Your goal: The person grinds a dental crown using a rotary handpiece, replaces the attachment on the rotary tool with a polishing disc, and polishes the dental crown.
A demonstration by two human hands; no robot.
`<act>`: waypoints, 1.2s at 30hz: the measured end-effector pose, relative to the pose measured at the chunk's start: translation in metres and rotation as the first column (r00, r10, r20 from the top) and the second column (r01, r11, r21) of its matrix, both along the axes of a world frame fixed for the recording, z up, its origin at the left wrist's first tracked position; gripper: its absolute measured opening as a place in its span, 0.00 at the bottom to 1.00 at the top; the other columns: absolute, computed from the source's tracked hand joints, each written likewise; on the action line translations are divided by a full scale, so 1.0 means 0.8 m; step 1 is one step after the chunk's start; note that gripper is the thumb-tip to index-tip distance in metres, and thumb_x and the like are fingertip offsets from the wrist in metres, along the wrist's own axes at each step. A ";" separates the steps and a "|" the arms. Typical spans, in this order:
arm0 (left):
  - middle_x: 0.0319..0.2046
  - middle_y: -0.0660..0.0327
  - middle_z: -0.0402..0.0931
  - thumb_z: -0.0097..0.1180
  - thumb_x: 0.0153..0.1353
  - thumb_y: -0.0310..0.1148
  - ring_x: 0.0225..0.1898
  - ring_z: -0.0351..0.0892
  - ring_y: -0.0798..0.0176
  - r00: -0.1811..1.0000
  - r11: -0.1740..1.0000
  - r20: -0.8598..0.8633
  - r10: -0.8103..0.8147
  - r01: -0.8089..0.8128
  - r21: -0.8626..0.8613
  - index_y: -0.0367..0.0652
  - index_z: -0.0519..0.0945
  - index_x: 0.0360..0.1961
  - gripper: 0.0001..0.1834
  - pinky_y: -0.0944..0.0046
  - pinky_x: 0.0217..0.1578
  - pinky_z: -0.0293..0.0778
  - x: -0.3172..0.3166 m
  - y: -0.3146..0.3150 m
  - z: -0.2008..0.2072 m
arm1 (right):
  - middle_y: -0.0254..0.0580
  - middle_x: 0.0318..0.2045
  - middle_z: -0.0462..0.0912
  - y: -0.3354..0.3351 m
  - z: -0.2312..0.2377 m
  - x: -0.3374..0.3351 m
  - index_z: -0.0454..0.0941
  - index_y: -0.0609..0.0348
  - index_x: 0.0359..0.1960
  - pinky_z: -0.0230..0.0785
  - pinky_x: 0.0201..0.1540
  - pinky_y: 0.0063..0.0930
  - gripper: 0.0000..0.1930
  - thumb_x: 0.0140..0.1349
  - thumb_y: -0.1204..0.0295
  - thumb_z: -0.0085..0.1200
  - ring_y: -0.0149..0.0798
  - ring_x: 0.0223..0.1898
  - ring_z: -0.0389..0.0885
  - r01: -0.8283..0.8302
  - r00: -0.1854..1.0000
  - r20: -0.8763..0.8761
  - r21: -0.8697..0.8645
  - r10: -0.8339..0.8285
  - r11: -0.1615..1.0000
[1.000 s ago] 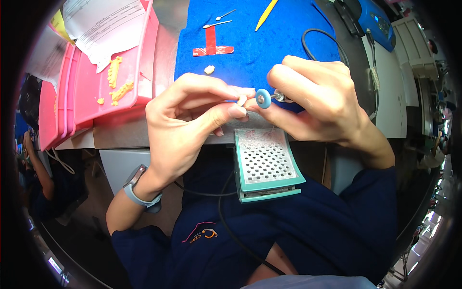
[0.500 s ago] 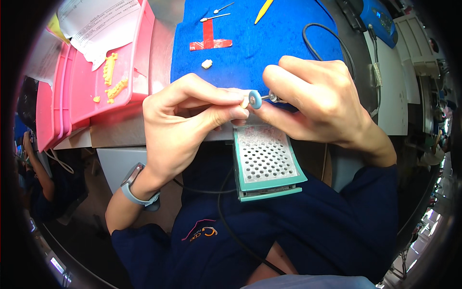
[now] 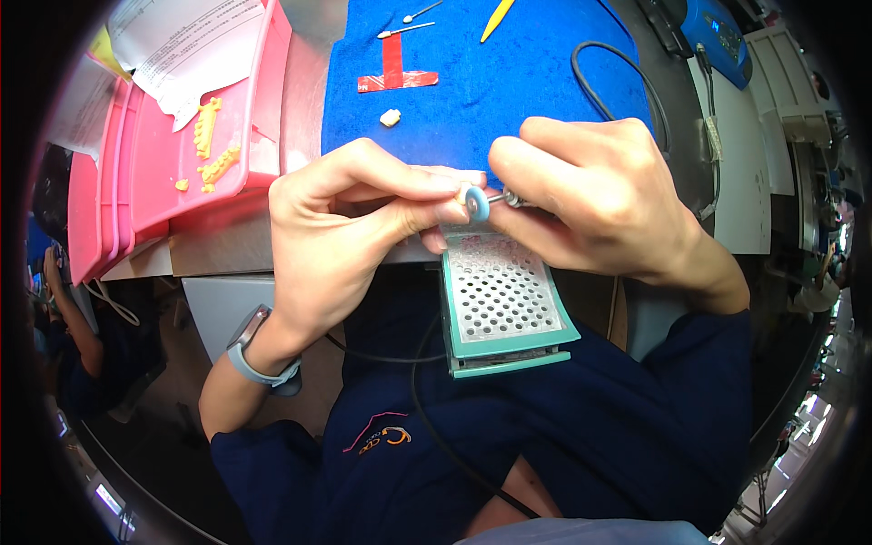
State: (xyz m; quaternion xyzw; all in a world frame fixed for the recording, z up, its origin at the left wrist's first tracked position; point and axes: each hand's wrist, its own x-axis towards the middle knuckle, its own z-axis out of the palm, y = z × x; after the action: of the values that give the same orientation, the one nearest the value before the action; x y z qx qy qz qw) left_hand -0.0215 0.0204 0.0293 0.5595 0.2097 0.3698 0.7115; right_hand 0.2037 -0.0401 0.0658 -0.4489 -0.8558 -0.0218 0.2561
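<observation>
Between the fingertips of my left hand (image 3: pixel 331 213) is a small cream-coloured, tooth-like piece (image 3: pixel 463 192), mostly hidden by the fingers and the disc. My right hand (image 3: pixel 604 195) is closed round a rotary handpiece (image 3: pixel 514 198), whose body is largely covered by the fingers. On its thin metal shank sits a blue polishing disc (image 3: pixel 477 204), right at the cream piece and apparently touching it. Below both hands a green-framed tray with a perforated metal plate (image 3: pixel 507 295) juts from the bench edge. Another cream tooth-like piece (image 3: pixel 390 118) lies on the blue towel (image 3: pixel 354 132).
Two mounted burs (image 3: pixel 406 31) and red tape (image 3: pixel 398 82) are on the towel, near a yellow pointed tool (image 3: pixel 496 20). At left, a pink tray (image 3: pixel 263 136) holds papers and orange pieces (image 3: pixel 207 127). A cable (image 3: pixel 581 68) curves towards a blue device (image 3: pixel 718 45).
The right hand has lowered slightly, and the blue disc has shifted down and a little left against the cream piece. The left hand has barely moved.
</observation>
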 end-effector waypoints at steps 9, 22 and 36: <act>0.39 0.49 0.88 0.65 0.61 0.14 0.36 0.88 0.64 1.000 1.000 0.015 0.009 -0.009 0.010 0.33 0.83 0.38 0.06 0.70 0.32 0.84 0.001 0.001 -0.002 | 0.35 0.18 0.66 0.000 0.002 0.001 0.75 0.57 0.27 0.63 0.18 0.33 0.13 0.49 0.72 0.70 0.38 0.16 0.72 0.008 1.000 -0.003 -0.035 -0.008 0.999; 0.39 0.50 0.88 0.65 0.60 0.14 0.39 0.89 0.63 0.999 0.999 -0.045 0.031 -0.030 0.015 0.33 0.84 0.38 0.07 0.71 0.33 0.84 0.001 -0.003 0.005 | 0.35 0.18 0.67 0.002 0.011 0.007 0.75 0.56 0.27 0.64 0.19 0.33 0.15 0.49 0.67 0.73 0.38 0.17 0.72 0.079 0.994 0.070 0.033 -0.081 0.996; 0.37 0.50 0.88 0.65 0.61 0.13 0.31 0.87 0.66 1.000 0.999 0.005 0.006 -0.006 0.047 0.33 0.85 0.38 0.07 0.71 0.30 0.82 0.001 0.000 -0.004 | 0.35 0.19 0.66 -0.002 0.005 0.002 0.75 0.56 0.27 0.64 0.19 0.33 0.14 0.49 0.70 0.71 0.38 0.17 0.73 0.029 0.999 0.042 -0.022 -0.028 0.999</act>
State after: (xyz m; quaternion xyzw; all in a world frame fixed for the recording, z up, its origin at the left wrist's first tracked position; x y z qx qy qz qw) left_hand -0.0204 0.0206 0.0260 0.5745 0.2010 0.3779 0.6976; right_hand 0.2054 -0.0417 0.0701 -0.4635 -0.8546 -0.0252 0.2326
